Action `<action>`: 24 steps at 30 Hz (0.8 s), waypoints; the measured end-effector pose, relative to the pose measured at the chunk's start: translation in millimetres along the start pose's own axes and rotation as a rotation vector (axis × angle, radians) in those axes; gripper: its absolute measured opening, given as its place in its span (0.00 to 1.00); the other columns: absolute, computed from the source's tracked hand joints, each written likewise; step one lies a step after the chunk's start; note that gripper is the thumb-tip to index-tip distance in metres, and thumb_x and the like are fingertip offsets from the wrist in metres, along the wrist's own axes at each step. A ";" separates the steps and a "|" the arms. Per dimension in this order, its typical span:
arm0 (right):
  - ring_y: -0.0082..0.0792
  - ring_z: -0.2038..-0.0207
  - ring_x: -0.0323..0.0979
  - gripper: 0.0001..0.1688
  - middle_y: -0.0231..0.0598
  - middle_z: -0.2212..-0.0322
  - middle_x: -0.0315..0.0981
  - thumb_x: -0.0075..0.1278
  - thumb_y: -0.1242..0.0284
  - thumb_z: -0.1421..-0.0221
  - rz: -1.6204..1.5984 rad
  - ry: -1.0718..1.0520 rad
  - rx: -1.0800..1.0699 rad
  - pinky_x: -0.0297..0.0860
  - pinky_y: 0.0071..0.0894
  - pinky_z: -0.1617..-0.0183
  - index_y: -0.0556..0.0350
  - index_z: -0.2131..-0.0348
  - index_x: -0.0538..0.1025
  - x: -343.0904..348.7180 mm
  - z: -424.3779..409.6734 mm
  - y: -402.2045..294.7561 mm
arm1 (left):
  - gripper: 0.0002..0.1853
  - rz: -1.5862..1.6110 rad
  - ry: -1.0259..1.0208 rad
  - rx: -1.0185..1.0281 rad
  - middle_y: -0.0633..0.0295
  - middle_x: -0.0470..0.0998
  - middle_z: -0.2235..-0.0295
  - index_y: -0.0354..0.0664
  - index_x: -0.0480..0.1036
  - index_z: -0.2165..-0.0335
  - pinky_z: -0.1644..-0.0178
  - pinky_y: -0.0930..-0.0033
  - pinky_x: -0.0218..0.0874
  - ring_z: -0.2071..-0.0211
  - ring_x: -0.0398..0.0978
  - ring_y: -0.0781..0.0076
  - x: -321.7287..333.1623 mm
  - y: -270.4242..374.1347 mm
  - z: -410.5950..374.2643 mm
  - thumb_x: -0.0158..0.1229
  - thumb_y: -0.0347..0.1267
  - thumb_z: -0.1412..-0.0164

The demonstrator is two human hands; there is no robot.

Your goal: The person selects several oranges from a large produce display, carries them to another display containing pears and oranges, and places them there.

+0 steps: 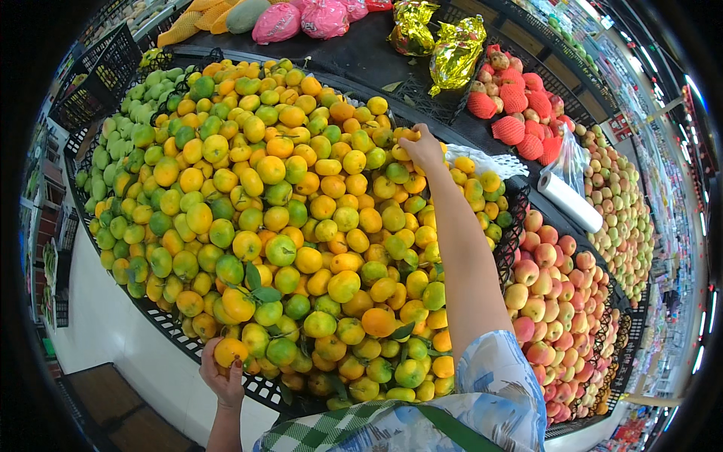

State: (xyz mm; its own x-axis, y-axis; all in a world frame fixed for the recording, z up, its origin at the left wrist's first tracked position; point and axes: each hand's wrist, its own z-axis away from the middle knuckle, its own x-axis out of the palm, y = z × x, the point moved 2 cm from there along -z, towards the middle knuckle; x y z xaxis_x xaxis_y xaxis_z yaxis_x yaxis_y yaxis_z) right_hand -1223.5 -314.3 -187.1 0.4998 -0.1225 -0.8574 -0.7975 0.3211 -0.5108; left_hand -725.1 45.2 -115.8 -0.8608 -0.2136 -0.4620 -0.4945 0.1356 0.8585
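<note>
A large heap of green and yellow-orange mandarins (333,220) lies before me in a black plastic crate display (265,390). At the near left edge, my left hand (223,376) has its fingers around an orange mandarin (230,352). My right arm stretches over the heap. At its far right side, my right hand (423,150) grips a yellow-orange mandarin (404,135), partly hidden by the fingers. Other mandarins lie directly under that hand. Two green leaves (260,285) are on the fruit between my hands.
Red and yellow apples (556,316) fill the crate at the right. A plastic bag roll (570,201) and white foam netting (488,161) lie beyond my right arm. Green mangoes (121,127) are at the far left. Netted pomegranates (514,93) and gold foil packages (456,53) stand behind.
</note>
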 end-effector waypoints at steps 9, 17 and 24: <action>0.23 0.66 0.71 0.14 0.33 0.65 0.76 0.46 0.68 0.45 -0.675 -0.527 -0.164 0.67 0.25 0.60 0.56 0.64 0.79 -14.9 112.3 -11.4 | 0.22 -0.001 -0.016 0.005 0.52 0.71 0.61 0.31 0.66 0.55 0.57 0.67 0.63 0.63 0.70 0.63 -0.2 -0.8 1.4 0.56 0.34 0.45; 0.37 0.57 0.70 0.27 0.45 0.57 0.73 0.57 0.65 0.52 -0.279 0.022 -0.234 0.66 0.33 0.50 0.52 0.51 0.72 -25.0 71.9 27.6 | 0.22 -0.004 -0.063 0.028 0.54 0.71 0.63 0.31 0.65 0.55 0.59 0.70 0.63 0.65 0.70 0.66 1.7 4.2 -2.1 0.56 0.34 0.44; 0.50 0.44 0.58 0.43 0.52 0.47 0.59 0.59 0.55 0.57 0.311 0.024 -0.020 0.58 0.49 0.43 0.31 0.42 0.61 5.3 34.4 61.1 | 0.21 0.035 -0.058 0.002 0.54 0.71 0.63 0.31 0.66 0.55 0.59 0.70 0.64 0.66 0.70 0.67 2.8 1.0 -1.6 0.55 0.33 0.44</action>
State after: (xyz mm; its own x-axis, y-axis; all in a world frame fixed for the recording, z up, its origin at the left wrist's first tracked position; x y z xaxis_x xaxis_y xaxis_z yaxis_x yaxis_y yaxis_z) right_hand -1257.9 -263.1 -220.7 0.2233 -0.0433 -0.9738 -0.9175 0.3279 -0.2250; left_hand -727.8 43.2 -115.9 -0.8832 -0.1522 -0.4436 -0.4638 0.1437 0.8742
